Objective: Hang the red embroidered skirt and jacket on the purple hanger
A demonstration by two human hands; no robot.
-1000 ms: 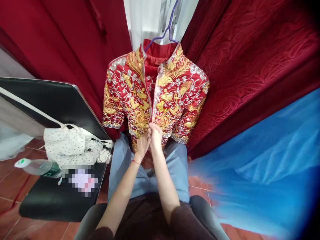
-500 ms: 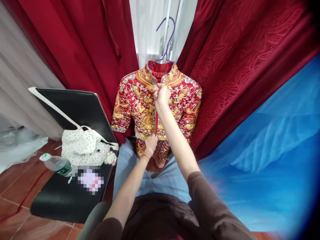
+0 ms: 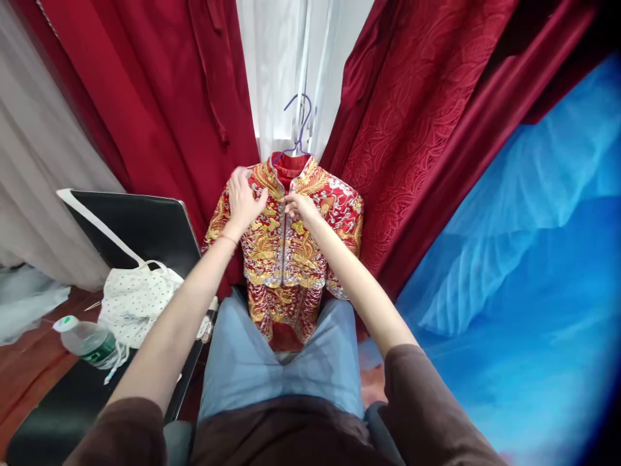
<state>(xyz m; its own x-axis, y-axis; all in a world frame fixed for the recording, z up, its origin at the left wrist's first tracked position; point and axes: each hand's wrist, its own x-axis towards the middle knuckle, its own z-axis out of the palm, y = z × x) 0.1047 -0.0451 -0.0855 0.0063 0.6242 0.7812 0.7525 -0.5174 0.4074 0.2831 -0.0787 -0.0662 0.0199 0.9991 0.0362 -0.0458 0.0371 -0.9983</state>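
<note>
A red jacket (image 3: 264,249) with gold and silver embroidery hangs upright from a purple hanger (image 3: 306,123). Its front edges meet along a zipper line (image 3: 284,249) below the stand-up collar. Over the chest on the left side is my left hand (image 3: 244,199), open with fingers spread; whether it touches the cloth I cannot tell. My right hand (image 3: 301,208) has its fingers bent together at the top of the zipper, just under the collar. The pull itself is hidden. More embroidered red cloth (image 3: 279,303) shows beneath the jacket hem, between my knees.
To the left stands a black chair (image 3: 138,223) bearing a dotted white cloth bag (image 3: 138,301) and a plastic bottle (image 3: 90,343) with a green label. Dark red curtains (image 3: 194,129) hang behind the jacket. Blue fabric (image 3: 509,310) spreads along the right.
My left hand has left the jacket's lower front and risen to the chest, opening. My right hand remains near the collar. The open gap in the front is now closed. The view has shifted.
</note>
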